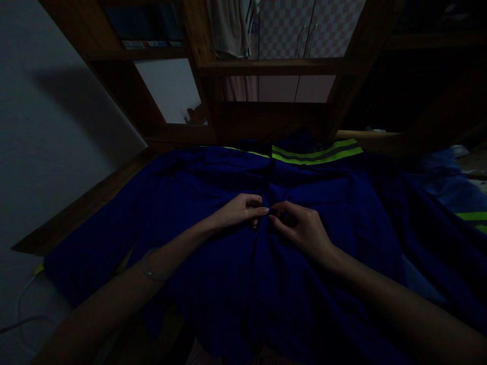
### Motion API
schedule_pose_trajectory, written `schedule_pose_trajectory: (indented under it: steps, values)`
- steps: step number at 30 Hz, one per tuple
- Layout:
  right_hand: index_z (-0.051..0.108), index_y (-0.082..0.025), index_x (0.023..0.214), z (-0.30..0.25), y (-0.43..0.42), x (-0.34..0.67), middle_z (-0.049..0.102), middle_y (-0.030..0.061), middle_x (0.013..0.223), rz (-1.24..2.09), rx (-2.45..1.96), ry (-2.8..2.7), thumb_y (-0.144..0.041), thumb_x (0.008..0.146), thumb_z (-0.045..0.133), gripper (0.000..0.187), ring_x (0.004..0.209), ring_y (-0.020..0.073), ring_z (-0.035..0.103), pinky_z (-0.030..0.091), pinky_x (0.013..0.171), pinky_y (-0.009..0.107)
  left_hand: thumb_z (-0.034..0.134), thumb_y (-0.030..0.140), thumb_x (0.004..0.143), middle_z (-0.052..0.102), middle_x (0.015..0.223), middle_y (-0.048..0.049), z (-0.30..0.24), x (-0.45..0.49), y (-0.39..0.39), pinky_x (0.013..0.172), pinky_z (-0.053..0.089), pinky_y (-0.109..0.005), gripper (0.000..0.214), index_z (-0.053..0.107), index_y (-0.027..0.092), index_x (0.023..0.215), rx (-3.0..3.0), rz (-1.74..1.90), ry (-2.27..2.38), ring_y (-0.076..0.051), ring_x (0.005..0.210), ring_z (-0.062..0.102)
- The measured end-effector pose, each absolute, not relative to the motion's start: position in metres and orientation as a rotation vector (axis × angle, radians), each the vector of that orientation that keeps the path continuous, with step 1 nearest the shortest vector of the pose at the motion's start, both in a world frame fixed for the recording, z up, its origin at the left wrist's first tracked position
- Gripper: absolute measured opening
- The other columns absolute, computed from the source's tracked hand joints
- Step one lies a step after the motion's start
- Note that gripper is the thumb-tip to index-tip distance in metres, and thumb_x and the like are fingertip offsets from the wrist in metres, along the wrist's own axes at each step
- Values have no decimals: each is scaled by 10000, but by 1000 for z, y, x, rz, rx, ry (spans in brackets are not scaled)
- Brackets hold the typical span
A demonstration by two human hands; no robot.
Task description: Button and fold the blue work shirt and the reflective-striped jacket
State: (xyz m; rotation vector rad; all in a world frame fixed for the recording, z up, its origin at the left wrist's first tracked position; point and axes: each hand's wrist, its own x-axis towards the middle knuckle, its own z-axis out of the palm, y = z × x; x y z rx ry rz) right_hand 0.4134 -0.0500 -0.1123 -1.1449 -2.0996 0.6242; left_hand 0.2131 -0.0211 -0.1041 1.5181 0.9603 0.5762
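A dark blue work jacket [213, 268] lies spread out in front of me, its sleeves reaching to both sides. Across its far end run yellow-green bands with a grey stripe [319, 153]. My left hand [245, 209], a bangle on its wrist, pinches the cloth at the jacket's middle front. Opposite it, my right hand [300, 223] pinches the same front edge between thumb and forefinger. The fingertips of both hands nearly meet there. Any button or fastener between them is too dark and small to make out.
A wooden frame with shelves [274, 66] stands behind the jacket. On the left is a pale wall [72, 121], with a white cable [19, 304] below. Lighter blue cloth [449, 177] lies at right. Checked cabinet doors [285, 30] show beyond the frame. The light is dim.
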Motion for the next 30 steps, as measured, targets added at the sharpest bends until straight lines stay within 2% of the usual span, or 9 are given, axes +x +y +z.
schedule_pose_trajectory:
  steps: [21,30]
  values:
    - [623,-203,1014,-121,-46,414,667,2,877,558,-1143,-2139,-234,872,504,188,739,126,613,422,663,232,594,399,791,588,618,-5,-103,215,-23,524,423,-210,279,564,121,783,1557,598,974,-102,529,557]
    - [613,-191,1024,-121,-46,414,666,28,963,591,-1080,-2140,-197,902,453,202,861,146,621,436,739,243,590,375,790,583,592,6,-103,214,-23,524,425,-203,252,541,133,740,1568,600,989,-98,520,559]
